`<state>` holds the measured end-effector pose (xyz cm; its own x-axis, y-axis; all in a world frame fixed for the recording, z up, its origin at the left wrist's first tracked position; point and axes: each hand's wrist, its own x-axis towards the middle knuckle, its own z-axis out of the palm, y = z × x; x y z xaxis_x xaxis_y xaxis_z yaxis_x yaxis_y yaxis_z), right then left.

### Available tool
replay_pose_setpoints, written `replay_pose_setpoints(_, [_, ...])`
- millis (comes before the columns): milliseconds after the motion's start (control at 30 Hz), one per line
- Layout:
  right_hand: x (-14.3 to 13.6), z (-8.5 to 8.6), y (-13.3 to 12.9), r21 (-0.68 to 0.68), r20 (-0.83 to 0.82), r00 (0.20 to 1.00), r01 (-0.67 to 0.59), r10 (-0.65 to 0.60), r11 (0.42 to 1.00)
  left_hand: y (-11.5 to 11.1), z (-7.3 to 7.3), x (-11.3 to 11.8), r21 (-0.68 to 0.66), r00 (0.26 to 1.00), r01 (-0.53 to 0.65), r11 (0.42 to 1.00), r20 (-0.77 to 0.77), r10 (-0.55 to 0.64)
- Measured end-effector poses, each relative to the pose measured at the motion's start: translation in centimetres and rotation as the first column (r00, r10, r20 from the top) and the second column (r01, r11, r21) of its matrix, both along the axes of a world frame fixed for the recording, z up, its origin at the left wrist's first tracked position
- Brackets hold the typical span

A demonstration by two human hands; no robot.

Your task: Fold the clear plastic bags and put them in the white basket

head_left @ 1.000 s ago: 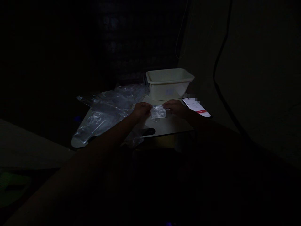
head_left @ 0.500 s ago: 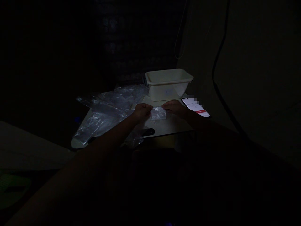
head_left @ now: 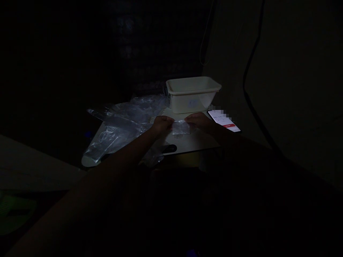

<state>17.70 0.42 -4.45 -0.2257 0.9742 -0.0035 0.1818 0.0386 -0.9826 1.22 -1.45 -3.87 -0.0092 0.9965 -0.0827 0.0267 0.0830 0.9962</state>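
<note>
Between my two hands a small clear plastic bag (head_left: 181, 127) is stretched over the table. My left hand (head_left: 162, 124) pinches its upper left corner. At the upper right corner my right hand (head_left: 197, 120) has its fingers closed on the same bag. To the left, a heap of larger clear plastic bags (head_left: 120, 125) spreads across the table and hangs over its front edge. The room is very dark, so finer detail of the bag and fingers is lost.
A white plastic bin (head_left: 191, 101) stands at the back of the small white table (head_left: 203, 141). Right of my right hand lies a lit phone (head_left: 226, 122). A dark slot (head_left: 170, 148) is near the front edge. A cable (head_left: 248, 96) hangs at the right.
Both hands still hold the small bag in nearly the same place. The bag's lower part has shifted slightly, and the whole view has moved a little.
</note>
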Motion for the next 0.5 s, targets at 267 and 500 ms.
replay_pose_setpoints(267, [0.00,0.13,-0.15,-0.135,-0.127,0.990,-0.080,0.063,0.988,-0.21,0.47,-0.27,-0.015,0.999,-0.039,0.999,0.009,0.039])
replay_pose_setpoints(500, [-0.18,0.56,-0.70,-0.149,-0.108,0.988,-0.123,0.107,0.981,-0.14,0.49,-0.13,-0.023,0.999,-0.041,0.999,0.031,0.042])
